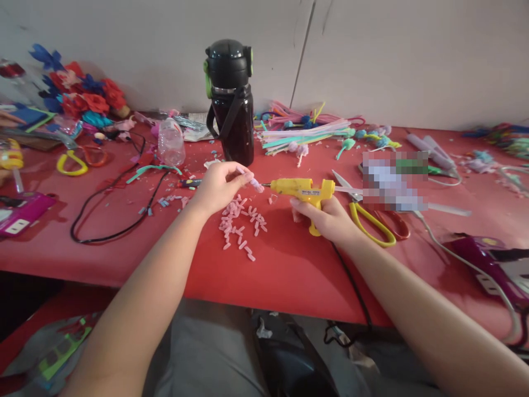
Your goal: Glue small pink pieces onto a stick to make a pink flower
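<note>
My right hand (330,219) is closed around the grip of a yellow glue gun (305,190), whose nozzle points left. My left hand (220,186) pinches a small pink piece (257,185) at its fingertips, held right at the nozzle tip. Below both hands a scatter of several small pink pieces (242,223) lies on the red table (285,264). The glue gun's black cord (351,281) runs off the table's front edge.
A black flask (230,102) stands behind my hands, with a small clear bottle (171,142) to its left. Yellow-handled scissors (366,212) lie right of the gun. Coloured straws (306,129) at the back, paper flowers (82,94) far left, a black cable loop (115,204), a purple device (491,262) right.
</note>
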Available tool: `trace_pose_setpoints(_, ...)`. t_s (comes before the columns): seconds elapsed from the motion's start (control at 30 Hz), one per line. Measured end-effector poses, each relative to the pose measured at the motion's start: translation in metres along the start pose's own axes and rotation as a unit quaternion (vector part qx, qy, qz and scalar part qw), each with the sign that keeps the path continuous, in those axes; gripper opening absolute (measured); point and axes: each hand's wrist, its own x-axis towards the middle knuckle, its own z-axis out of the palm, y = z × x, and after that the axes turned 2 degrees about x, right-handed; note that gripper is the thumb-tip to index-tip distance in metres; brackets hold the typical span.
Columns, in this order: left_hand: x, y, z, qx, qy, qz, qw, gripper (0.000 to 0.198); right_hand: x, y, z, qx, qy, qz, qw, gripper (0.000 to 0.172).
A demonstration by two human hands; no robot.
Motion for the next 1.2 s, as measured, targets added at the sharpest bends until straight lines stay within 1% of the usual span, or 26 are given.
trace_pose_setpoints(0.1,0.0007,-0.0017,0.0007,0.009,0.013,0.0,1.0,0.034,-0.0004,-0.0005,-0.0003,-0.005,-0.007,-0.006,1.0,0.04)
trace_pose_setpoints(0.2,0.0005,-0.0003,0.0016,0.005,0.007,-0.004,1.0,0.036,-0.0006,-0.0006,-0.0009,-0.012,-0.004,-0.005,1.0,0.04)
trace_pose_setpoints(0.33,-0.0003,0.003,0.0025,0.006,0.017,0.002,1.0,0.039,-0.0006,0.0,-0.0012,-0.018,-0.005,-0.005,1.0,0.042)
trace_pose_setpoints(0.6,-0.0001,0.0017,0.0029,0.025,0.026,0.004,0.999,0.038,0.0,0.0001,-0.0018,-0.014,-0.015,-0.003,1.0,0.041)
trace_pose_setpoints(0.9,0.0001,0.0025,0.0024,0.013,0.021,0.001,1.0,0.037,-0.0005,-0.0012,-0.0007,-0.016,-0.016,-0.003,1.0,0.043)
trace_pose_setpoints(1.2,-0.0001,0.0017,0.0024,0.005,0.016,-0.007,1.0,0.037,-0.001,0.0006,-0.0016,-0.027,-0.023,-0.011,0.999,0.039)
